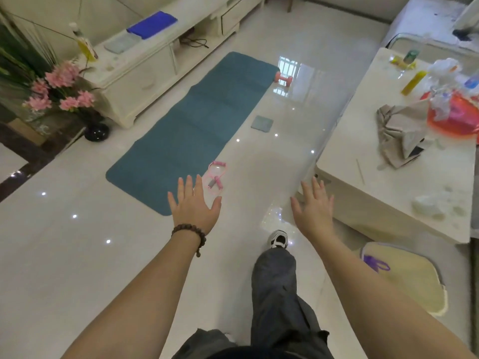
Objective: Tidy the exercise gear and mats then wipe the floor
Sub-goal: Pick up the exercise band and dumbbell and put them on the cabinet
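Your left hand [193, 203] and right hand [315, 204] hover mid-frame, fingers spread, holding nothing. The teal mat [191, 128] lies unrolled on the floor [77, 255], centre-left, a pink jump rope [216, 178] at its near edge and a pink dumbbell [283, 79] by its far corner.

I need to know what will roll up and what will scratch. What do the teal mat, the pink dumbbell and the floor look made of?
Teal mat: soft matte foam or fabric, with fold creases.
Pink dumbbell: smooth pink coating, probably vinyl or rubber; core hidden.
Floor: polished glossy tile, mirroring window and lights.
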